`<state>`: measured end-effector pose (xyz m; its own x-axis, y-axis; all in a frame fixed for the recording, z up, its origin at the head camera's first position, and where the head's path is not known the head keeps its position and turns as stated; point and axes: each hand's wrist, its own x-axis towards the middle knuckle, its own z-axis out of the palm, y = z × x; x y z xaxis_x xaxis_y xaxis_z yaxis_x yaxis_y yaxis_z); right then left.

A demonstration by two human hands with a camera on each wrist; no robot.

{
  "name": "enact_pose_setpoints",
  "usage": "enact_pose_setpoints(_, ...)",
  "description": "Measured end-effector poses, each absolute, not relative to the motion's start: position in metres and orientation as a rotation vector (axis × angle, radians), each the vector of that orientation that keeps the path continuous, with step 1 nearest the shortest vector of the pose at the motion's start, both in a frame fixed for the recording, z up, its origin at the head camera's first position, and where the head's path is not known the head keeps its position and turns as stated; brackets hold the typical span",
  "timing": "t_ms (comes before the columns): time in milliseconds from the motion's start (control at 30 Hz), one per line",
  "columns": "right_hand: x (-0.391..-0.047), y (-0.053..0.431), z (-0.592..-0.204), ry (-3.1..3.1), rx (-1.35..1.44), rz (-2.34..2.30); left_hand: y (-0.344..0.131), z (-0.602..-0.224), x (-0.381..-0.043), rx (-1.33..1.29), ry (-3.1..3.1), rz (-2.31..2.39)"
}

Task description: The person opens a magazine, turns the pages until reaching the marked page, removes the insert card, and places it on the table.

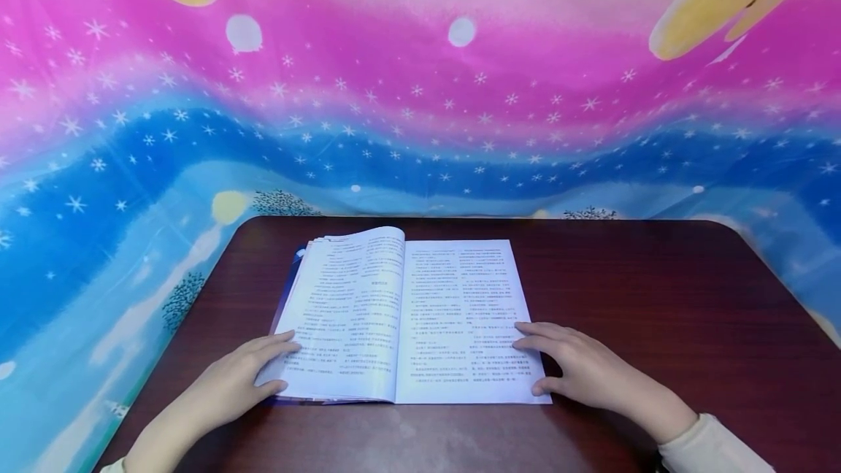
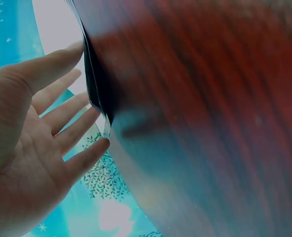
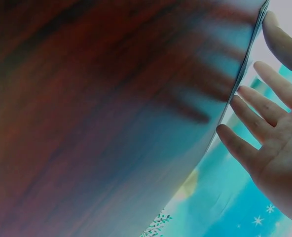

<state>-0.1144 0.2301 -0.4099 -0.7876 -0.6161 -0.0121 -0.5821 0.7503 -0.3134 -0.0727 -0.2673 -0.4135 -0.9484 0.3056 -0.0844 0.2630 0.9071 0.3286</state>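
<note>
Where two hands [image 1: 233,379] [image 1: 585,369] touch — one book [image 1: 453,312] lies.

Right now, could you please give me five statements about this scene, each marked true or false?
1. The book lies open on the table. True.
2. The left hand is at the outer edge of the left page. True.
3. Both hands are at the left page. False: the right hand is at the right page.
4. The table is white. False: it is dark reddish brown.
5. White snowflakes show on the backdrop. True.
</note>
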Motion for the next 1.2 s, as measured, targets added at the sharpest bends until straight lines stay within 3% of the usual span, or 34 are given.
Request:
enact_pose_setpoints(467, -0.12, 0.223, -0.408, 2.86, -0.979, -0.442, -0.271, -0.413, -0.073, 0.384, 2.884, 0.551)
enact_pose_setpoints(900, -0.135, 0.217, -0.398, 2.919, -0.822, -0.672, -0.269, -0.414, -0.076, 0.37, 2.861, 0.554)
enact_pose_setpoints(1200, -0.145, 0.201, -0.39, 2.976, -0.929, -0.87, -0.269, -0.413, -0.073, 0.383, 2.883, 0.549)
